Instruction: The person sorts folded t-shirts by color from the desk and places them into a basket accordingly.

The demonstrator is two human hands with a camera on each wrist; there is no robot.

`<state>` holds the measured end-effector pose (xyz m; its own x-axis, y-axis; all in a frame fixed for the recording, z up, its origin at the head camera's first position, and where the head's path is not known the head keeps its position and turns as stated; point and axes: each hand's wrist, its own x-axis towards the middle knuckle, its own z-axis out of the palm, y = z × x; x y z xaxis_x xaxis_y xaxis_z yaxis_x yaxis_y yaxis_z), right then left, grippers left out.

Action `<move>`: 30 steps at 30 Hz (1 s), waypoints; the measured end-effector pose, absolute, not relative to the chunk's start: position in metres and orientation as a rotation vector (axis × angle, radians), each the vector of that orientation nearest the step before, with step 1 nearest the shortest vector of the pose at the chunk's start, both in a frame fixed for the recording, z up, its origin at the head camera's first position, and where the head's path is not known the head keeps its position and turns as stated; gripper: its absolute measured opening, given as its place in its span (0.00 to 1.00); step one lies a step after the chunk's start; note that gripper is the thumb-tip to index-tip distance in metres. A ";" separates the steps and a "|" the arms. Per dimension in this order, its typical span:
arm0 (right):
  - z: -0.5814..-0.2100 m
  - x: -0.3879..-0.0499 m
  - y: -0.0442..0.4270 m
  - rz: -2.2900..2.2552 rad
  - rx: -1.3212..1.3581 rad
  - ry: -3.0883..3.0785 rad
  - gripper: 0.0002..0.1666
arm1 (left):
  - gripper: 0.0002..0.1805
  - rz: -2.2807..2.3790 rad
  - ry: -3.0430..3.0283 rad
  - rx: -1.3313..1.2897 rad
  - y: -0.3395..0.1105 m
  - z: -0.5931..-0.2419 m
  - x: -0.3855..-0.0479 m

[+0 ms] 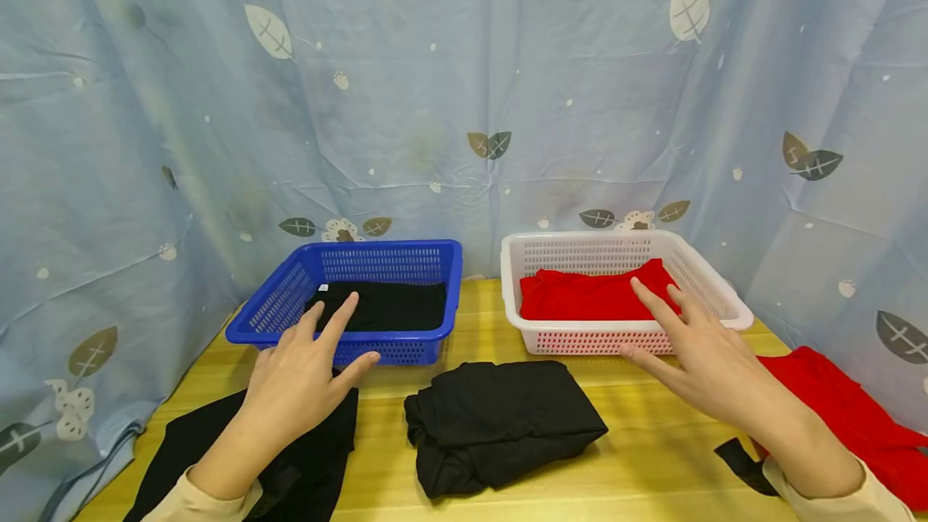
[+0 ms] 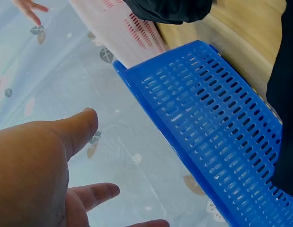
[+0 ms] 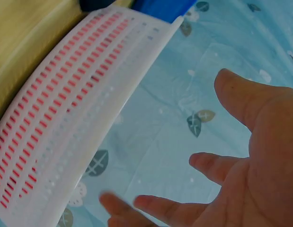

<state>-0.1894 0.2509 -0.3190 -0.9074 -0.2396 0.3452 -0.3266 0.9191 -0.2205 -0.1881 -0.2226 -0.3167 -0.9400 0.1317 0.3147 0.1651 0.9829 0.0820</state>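
Beyond and left of the folded black fabric bundle we see a blue perforated plastic basket, beyond and right a white perforated plastic basket; near them respectively, our left hand and right hand spread wide, empty.

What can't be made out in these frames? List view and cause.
Head: middle of the leftmost black cloth, behind the left forearm; its near end, cut by the bottom edge.
Head: right end of the loose red cloth, cut by the right edge.
Head: any print on the white tag in the blue basket, too small.
Right wrist: one fingertip of the right hand, blurred.
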 end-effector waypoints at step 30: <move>-0.350 -0.197 0.231 0.952 0.814 -3.011 0.45 | 0.45 -0.941 -3.078 -0.652 -0.203 -0.337 -0.182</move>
